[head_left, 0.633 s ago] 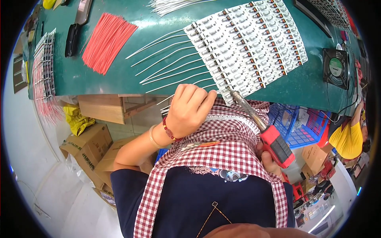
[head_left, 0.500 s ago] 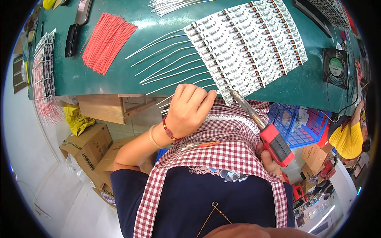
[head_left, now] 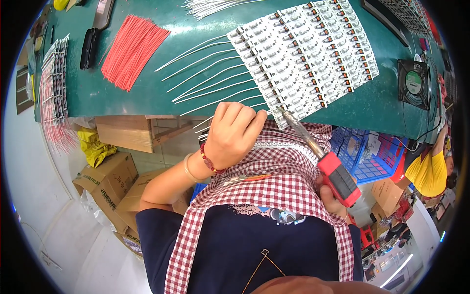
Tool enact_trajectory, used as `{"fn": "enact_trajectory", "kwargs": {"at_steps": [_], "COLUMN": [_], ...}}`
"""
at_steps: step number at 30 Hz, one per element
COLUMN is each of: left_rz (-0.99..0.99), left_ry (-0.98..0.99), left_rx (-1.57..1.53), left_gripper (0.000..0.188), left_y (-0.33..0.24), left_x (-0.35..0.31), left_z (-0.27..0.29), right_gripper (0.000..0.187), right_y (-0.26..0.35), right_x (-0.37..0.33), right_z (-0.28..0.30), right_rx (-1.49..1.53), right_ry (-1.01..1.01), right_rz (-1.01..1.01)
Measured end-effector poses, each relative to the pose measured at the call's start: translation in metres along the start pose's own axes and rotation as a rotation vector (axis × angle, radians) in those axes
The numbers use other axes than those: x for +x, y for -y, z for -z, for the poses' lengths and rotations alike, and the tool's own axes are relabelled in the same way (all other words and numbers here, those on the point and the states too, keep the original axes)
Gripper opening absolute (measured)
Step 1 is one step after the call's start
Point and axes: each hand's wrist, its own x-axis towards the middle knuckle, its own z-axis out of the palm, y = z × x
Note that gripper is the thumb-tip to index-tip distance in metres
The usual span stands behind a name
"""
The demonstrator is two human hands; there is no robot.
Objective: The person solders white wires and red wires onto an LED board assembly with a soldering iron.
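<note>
My left hand (head_left: 234, 131) is closed at the lower left corner of a white circuit board panel (head_left: 303, 59), its fingertips pinching a white wire right at the edge. Most of that wire is hidden behind the fingers. Several other white wires (head_left: 210, 81) fan out leftward from the same edge. In my right hand (head_left: 333, 200) is a red and black soldering iron (head_left: 338, 179), gripped by its handle and partly hidden by it. The iron slants up and left, its tip at the panel's near corner, close to my left fingertips. Rows of small parts cover the panel.
On the green table (head_left: 196, 29) lie a bundle of red wires (head_left: 134, 51), more white wires (head_left: 215, 6) and a black case (head_left: 89, 48). A small fan (head_left: 414, 84) stands right. Wired panels (head_left: 54, 81) overhang the left end. Below are a blue basket (head_left: 367, 157) and cardboard boxes (head_left: 110, 183).
The soldering iron's handle has dipped slightly down and left, with the tip staying at the panel's near corner. My left hand has barely moved.
</note>
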Motion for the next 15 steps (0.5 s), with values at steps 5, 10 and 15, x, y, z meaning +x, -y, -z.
{"fn": "enact_trajectory", "kwargs": {"at_steps": [5, 10, 15], "left_rz": [-0.002, -0.010, 0.003], "left_ry": [-0.004, 0.057, 0.069], "left_rx": [0.010, 0.033, 0.054], "left_gripper": [0.035, 0.029, 0.029], "left_y": [-0.001, -0.004, 0.001], "left_x": [0.003, 0.006, 0.012], "left_z": [-0.002, 0.000, -0.002], "right_gripper": [0.047, 0.068, 0.056], "right_y": [-0.015, 0.001, -0.016], "right_x": [-0.019, 0.009, 0.020], "right_z": [0.007, 0.015, 0.067], "right_rx": [0.135, 0.533, 0.575], "right_ry": [-0.051, -0.373, -0.614], "right_rz": [-0.206, -0.227, -0.024]}}
